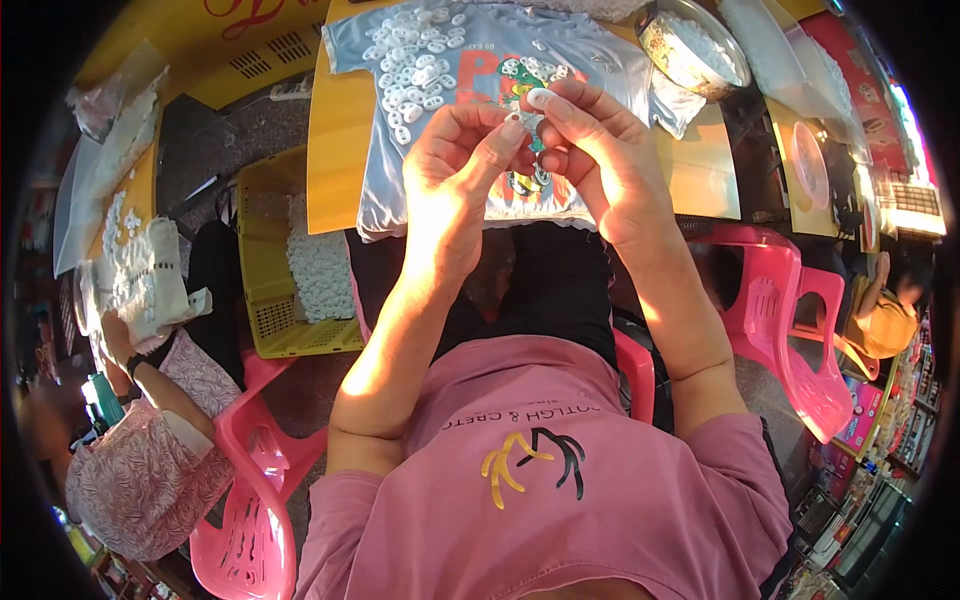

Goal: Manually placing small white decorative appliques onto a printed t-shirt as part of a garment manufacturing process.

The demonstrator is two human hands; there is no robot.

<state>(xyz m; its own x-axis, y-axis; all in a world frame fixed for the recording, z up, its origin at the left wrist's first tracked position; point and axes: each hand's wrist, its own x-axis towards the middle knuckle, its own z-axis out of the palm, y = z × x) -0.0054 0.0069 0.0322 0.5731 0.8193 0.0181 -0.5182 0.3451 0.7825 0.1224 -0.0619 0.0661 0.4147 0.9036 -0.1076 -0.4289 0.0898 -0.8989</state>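
Observation:
Over the table, my left hand [452, 168] and my right hand [612, 165] meet at the fingertips. Both are closed in a pinch on a small white plastic piece [531, 121], mostly covered by the fingers. Beneath them a light blue printed T-shirt [372, 185] is spread out as a work surface. Many loose white oval pieces with holes [410, 75] lie scattered on its upper left part. A smaller group of white pieces [545, 71] sits just beyond my fingers.
A round patterned tin [675, 60] full of white pieces stands at the table's far right. A yellow crate [262, 318] holding a white sack is left of my legs. Pink chairs [765, 290] flank me. At the left, another person [150, 480] works over white pieces; a person in orange [880, 318] sits far right.

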